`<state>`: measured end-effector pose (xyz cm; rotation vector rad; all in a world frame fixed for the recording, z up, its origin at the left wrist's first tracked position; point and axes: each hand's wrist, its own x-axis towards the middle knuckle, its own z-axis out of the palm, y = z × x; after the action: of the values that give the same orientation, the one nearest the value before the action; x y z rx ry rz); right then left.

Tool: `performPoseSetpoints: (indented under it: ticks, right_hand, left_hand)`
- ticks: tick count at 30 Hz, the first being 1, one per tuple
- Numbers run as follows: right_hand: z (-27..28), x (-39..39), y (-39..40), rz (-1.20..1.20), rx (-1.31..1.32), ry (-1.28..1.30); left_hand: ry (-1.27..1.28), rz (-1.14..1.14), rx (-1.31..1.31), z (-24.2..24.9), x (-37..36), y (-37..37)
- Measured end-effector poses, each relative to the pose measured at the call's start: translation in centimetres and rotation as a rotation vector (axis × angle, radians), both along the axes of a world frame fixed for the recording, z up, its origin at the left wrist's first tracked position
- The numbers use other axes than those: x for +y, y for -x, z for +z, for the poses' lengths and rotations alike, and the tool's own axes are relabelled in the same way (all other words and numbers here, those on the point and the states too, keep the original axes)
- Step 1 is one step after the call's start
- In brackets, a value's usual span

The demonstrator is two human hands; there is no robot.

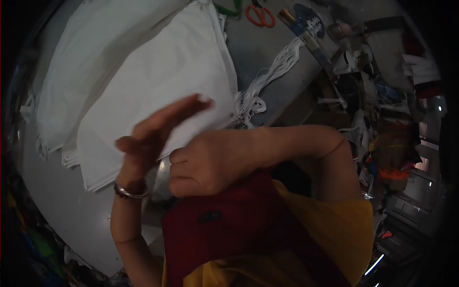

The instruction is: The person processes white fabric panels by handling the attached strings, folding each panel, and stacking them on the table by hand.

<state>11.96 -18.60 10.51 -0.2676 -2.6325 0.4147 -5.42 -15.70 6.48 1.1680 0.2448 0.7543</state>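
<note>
The nearer white cloth stack (158, 71) lies on the bench (67, 205), its long axis slanting from near-left toward far-right. From our left hand (160, 126), the nearer one, it spreads ahead and underneath; those fingers reach out, released (blurred, so we cannot tell whether they touch the cloth). Our right hand (210, 162) is curled into a fist beside the stack's near edge; whether anything is inside, we cannot tell. Another white pile (91, 62) sits to the left, white cords (285, 60) trail by the bench's right edge, and orange-handled scissors (262, 18) lie farther off. Beyond is a cup-like object (340, 31), contents unclear.
</note>
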Motion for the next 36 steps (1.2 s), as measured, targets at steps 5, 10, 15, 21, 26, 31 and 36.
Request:
performPoseSetpoints:
  ticks: [5, 10, 15, 21, 26, 31, 36]
  right_hand:
    - [5.1, 7.4, -10.1, -0.727, 0.231, -0.277]
    - [1.0, 13.4, -25.7, -0.978, 0.342, 0.284]
    - [-1.8, 13.8, -29.6, -1.265, 0.155, 0.534]
    - [-5.8, 15.3, -35.2, -1.053, -0.713, -0.092]
    - [-0.7, 8.2, -8.0, -0.573, -0.072, 0.750]
    - [-2.3, 8.0, -5.9, -0.494, 0.110, 1.194]
    - [-1.2, 10.5, -13.7, -0.910, 0.418, 0.908]
  left_hand:
    - [0.135, 0.153, 0.326, 0.2, -2.2, 0.9]
    - [0.236, 0.636, 0.562, -2.0, -1.9, 5.9]
    - [0.198, 0.924, 0.684, -1.6, -1.6, 7.3]
    - [-0.106, 0.762, 0.786, -1.8, -1.2, 4.9]
    - [-0.338, 0.591, 0.778, -1.1, -0.1, -2.2]
    - [-0.215, 0.845, 0.648, -1.5, 1.3, -2.7]
    - [-1.004, 0.596, 0.730, -5.2, -1.3, -4.1]
